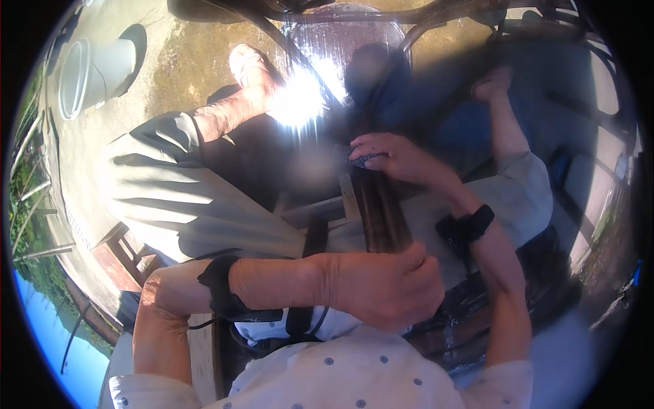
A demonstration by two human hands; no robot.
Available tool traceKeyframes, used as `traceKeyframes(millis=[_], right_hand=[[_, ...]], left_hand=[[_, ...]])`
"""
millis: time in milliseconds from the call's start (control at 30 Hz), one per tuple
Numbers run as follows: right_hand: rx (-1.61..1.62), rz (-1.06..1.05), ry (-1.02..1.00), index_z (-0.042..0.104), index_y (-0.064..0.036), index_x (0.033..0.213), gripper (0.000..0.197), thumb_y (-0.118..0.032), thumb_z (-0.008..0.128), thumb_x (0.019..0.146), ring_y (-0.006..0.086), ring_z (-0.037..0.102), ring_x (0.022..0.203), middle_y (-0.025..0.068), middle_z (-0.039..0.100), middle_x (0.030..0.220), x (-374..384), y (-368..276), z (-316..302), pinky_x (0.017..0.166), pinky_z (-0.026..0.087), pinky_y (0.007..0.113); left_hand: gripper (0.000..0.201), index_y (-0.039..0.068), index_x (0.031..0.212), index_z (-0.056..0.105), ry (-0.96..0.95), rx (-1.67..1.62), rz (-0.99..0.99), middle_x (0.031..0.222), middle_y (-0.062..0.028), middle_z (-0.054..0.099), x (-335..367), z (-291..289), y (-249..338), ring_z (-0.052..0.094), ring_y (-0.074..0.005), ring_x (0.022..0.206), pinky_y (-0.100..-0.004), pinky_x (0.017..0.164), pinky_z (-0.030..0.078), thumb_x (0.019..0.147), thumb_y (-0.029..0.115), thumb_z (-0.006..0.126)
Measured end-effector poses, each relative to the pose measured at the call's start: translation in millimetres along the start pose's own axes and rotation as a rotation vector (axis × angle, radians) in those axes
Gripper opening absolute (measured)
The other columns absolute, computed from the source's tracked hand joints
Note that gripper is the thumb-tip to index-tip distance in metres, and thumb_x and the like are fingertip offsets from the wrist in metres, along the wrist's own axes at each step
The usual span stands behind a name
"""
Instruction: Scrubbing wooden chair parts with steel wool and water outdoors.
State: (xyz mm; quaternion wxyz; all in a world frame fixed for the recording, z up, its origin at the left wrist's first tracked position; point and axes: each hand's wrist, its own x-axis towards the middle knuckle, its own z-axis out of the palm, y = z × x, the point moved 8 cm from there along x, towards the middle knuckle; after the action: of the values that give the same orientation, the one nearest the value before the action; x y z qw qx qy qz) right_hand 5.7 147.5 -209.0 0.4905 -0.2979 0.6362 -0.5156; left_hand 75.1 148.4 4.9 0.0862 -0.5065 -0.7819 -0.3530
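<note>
Far left, on the pale paved ground: a white plastic bucket, round, standing upright in full sun; no label can be made out on it.

Lower left to centre: the left hand, closed in a full fist around the near end of a dark wooden slat, which runs up and away from the person between their knees (a black strap sits on that wrist).

Centre, upper: glare off a round glass table top washes out much of what lies beneath it; one bare foot shows beside the glare.

Right of centre: the right hand, fingers curled down onto a small dark grey pad, possibly an abrasive piece, pressed on the slat's far end.

Step in hand, judged: rubbing the slat while the other hand steadies it. The next stroke likely calls for a firm hold at the near end and even pressure along the grain.

No packages or signs visible.
</note>
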Motion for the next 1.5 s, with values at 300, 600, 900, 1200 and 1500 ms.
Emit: traceKeyframes(millis=[300, 600, 900, 1200, 1500], right_hand=[[-0.266, 0.217, 0.180, 0.061, -0.0055, 0.107, 0.031, -0.006, 0.059, 0.076, 0.0267, 0.051, 0.111, 0.0117, 0.057, 0.117, 38, 111, -18, 0.095, 0.038, 0.034], [0.337, 0.185, -0.198, 0.062, -0.0058, 0.107, 0.033, -0.001, 0.059, 0.074, 0.0224, 0.052, 0.109, 0.0122, 0.056, 0.120, 5, 4, 0, 0.094, 0.038, 0.031], [-0.270, 0.169, 0.195, 0.064, -0.0070, 0.104, 0.030, -0.006, 0.061, 0.074, 0.0252, 0.054, 0.107, 0.0125, 0.058, 0.116, 44, 125, -17, 0.092, 0.041, 0.030], [0.156, -0.006, -0.111, 0.064, -0.0033, 0.101, 0.027, -0.005, 0.062, 0.074, 0.0264, 0.054, 0.105, 0.0146, 0.059, 0.111, -30, -68, -7, 0.092, 0.040, 0.035], [0.011, 0.246, 0.144, 0.062, -0.0012, 0.105, 0.028, -0.014, 0.057, 0.080, 0.0151, 0.057, 0.094, 0.0084, 0.064, 0.099, 7, 31, -10, 0.085, 0.043, 0.028]], left_hand=[[0.018, 0.000, 0.079, 0.055, 0.028, -0.069, -0.005, 0.072, -0.0062, 0.049, 5, -1, -2, 0.051, -0.0207, 0.072, -0.0340, 0.065, 0.045, 0.070, 0.015, 0.058], [0.018, 0.001, 0.078, 0.054, 0.024, -0.045, -0.050, 0.073, -0.0070, 0.049, -4, -3, -3, 0.052, -0.0212, 0.071, -0.0339, 0.064, 0.045, 0.069, 0.015, 0.058], [0.019, 0.001, 0.078, 0.055, 0.034, -0.125, -0.018, 0.074, -0.0075, 0.051, 6, 2, -2, 0.052, -0.0216, 0.071, -0.0356, 0.062, 0.046, 0.070, 0.018, 0.058], [0.018, 0.001, 0.079, 0.055, 0.057, -0.102, -0.035, 0.073, -0.0069, 0.052, -2, -1, -7, 0.052, -0.0202, 0.069, -0.0330, 0.062, 0.046, 0.075, 0.019, 0.056], [0.017, 0.004, 0.088, 0.056, 0.224, -0.275, -0.090, 0.077, -0.0082, 0.055, -7, -6, -13, 0.055, -0.0202, 0.072, -0.0341, 0.068, 0.050, 0.075, 0.013, 0.061]])
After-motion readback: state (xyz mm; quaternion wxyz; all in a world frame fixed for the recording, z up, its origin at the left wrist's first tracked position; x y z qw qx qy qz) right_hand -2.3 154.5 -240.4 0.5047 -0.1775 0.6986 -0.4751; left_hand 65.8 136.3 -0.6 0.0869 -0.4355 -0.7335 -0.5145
